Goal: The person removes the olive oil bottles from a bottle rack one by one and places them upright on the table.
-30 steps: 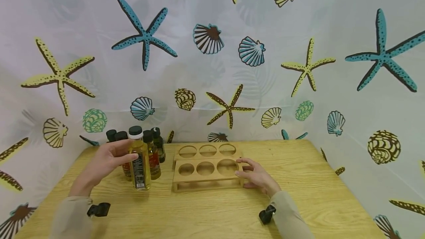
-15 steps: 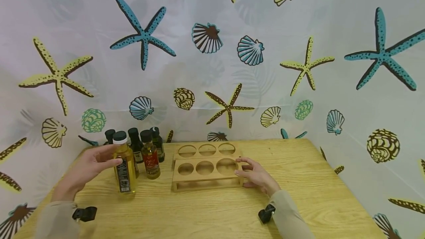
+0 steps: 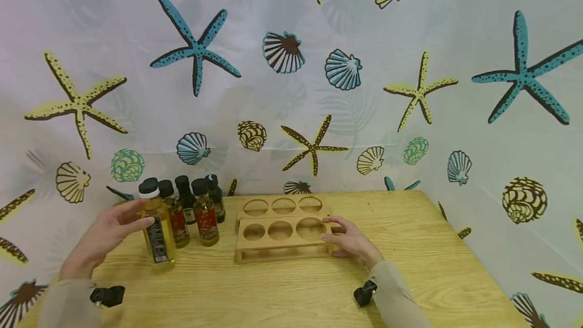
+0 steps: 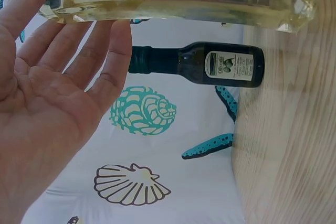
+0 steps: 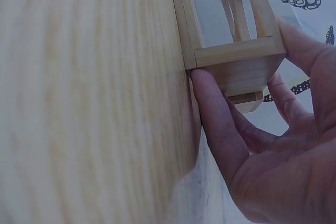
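Observation:
My left hand (image 3: 107, 227) holds a clear, squarish bottle of yellow oil (image 3: 158, 242) upright between thumb and fingers, gripping its upper part below the white collar and dark cap. In the left wrist view, the fingers lie behind this bottle and a dark green bottle (image 4: 226, 66) with a pale label stands beyond. At the right end of a two-tier wooden rack (image 3: 291, 245), my right hand (image 3: 352, 242) grips the end piece. From the right wrist, its thumb and fingers sit on either side of that end (image 5: 247, 74). The rack's round holes have nothing in them.
Two red-labelled bottles (image 3: 207, 222) and dark bottles (image 3: 216, 199) stand between the held bottle and the rack. Another dark cap (image 3: 148, 184) shows behind the held bottle. A patterned curtain (image 3: 291, 100) rises behind and beside the wooden table (image 3: 255, 292).
My left hand has carried the oil bottle leftward, away from the rack, uncovering the red-labelled and dark bottles behind it. The right hand and the rack have stayed in place.

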`<state>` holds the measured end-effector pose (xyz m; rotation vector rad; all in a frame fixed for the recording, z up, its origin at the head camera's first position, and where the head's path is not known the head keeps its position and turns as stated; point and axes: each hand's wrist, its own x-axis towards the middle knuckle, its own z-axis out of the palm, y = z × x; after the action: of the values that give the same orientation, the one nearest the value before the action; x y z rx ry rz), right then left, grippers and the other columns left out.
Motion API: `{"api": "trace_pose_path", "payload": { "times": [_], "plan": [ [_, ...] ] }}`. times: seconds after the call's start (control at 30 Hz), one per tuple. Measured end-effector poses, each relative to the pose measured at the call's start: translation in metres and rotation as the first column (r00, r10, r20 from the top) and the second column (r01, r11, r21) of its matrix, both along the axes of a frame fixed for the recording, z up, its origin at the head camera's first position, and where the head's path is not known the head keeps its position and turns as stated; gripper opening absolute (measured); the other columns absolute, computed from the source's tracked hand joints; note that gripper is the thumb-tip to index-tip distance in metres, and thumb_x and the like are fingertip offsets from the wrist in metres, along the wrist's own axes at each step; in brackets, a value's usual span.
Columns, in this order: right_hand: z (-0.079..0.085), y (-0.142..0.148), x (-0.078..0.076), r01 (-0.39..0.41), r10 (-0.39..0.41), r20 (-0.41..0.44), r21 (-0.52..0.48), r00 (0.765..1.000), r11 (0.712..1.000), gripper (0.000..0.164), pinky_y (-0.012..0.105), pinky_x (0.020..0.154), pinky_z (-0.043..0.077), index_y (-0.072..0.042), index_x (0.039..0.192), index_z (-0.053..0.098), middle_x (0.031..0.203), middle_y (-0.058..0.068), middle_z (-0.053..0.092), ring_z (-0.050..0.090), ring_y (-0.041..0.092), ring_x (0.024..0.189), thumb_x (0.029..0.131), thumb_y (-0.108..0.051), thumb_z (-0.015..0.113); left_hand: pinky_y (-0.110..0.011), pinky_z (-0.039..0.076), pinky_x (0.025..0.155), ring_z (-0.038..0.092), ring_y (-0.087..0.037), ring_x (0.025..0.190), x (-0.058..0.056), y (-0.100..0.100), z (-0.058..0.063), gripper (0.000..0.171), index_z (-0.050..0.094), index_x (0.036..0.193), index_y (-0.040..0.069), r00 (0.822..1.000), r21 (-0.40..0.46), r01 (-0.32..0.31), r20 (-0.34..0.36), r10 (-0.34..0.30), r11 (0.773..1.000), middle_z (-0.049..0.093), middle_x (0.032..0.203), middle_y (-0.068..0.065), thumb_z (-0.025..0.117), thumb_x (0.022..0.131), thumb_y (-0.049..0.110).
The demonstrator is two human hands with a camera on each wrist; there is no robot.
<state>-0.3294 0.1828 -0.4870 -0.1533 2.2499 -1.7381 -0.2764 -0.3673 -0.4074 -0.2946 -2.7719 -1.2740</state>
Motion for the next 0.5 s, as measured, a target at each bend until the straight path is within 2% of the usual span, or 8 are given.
{"api": "trace_pose_path", "payload": {
  "times": [0.1, 0.2, 0.3, 0.47, 0.5],
  "plan": [
    [0.001, -0.001, 0.001, 0.003, -0.003, -0.004, 0.0, 1.0, 1.0, 0.054, 0.042, 0.073, 0.059, -0.025, 0.139, 0.053, 0.147, 0.021, 0.042, 0.057, 0.03, 0.117, 0.089, -0.032, 0.073, -0.056, 0.049, 0.094, 0.035, -0.055, 0.133, 0.002, -0.004, 0.0, 0.075, 0.024, 0.153, -0.003, 1.0, 0.006, -0.018, 0.005, 0.018, 1.0, 0.025, 0.154, -0.034, 0.057, 0.1, 0.039],
    [0.003, -0.001, 0.002, 0.005, -0.005, -0.005, 0.002, 1.0, 1.0, 0.053, 0.043, 0.073, 0.059, -0.025, 0.139, 0.052, 0.147, 0.021, 0.041, 0.058, 0.03, 0.117, 0.09, -0.03, 0.073, -0.063, 0.045, 0.094, 0.035, -0.055, 0.132, 0.003, -0.008, -0.001, 0.077, 0.023, 0.154, -0.003, 0.999, 0.005, -0.033, 0.007, 0.033, 0.999, 0.027, 0.152, -0.035, 0.055, 0.1, 0.041],
    [0.002, -0.002, 0.003, 0.009, -0.009, -0.008, 0.009, 1.0, 1.0, 0.054, 0.042, 0.072, 0.059, -0.024, 0.139, 0.052, 0.146, 0.022, 0.042, 0.058, 0.029, 0.115, 0.09, -0.03, 0.073, -0.058, 0.048, 0.092, 0.037, -0.055, 0.13, 0.003, -0.012, -0.002, 0.076, 0.023, 0.153, -0.004, 0.999, -0.012, -0.039, 0.0, 0.039, 0.999, 0.028, 0.152, -0.035, 0.054, 0.1, 0.041],
    [0.001, -0.001, 0.002, 0.009, -0.009, -0.008, 0.004, 1.0, 1.0, 0.054, 0.042, 0.072, 0.059, -0.025, 0.138, 0.053, 0.146, 0.021, 0.042, 0.058, 0.029, 0.115, 0.089, -0.032, 0.073, -0.059, 0.045, 0.093, 0.033, -0.056, 0.132, 0.0, -0.02, -0.006, 0.079, 0.017, 0.154, -0.005, 0.999, -0.008, -0.041, 0.015, 0.041, 0.999, 0.022, 0.154, -0.035, 0.053, 0.101, 0.041],
    [0.001, -0.001, 0.002, 0.01, -0.01, -0.005, 0.003, 1.0, 1.0, 0.053, 0.042, 0.072, 0.059, -0.025, 0.138, 0.053, 0.147, 0.021, 0.042, 0.058, 0.029, 0.116, 0.089, -0.032, 0.073, -0.053, 0.048, 0.092, 0.033, -0.057, 0.132, -0.001, -0.021, -0.007, 0.079, 0.017, 0.154, -0.004, 0.999, -0.009, -0.043, 0.015, 0.043, 0.999, 0.021, 0.154, -0.035, 0.053, 0.101, 0.041]
  ]
}}
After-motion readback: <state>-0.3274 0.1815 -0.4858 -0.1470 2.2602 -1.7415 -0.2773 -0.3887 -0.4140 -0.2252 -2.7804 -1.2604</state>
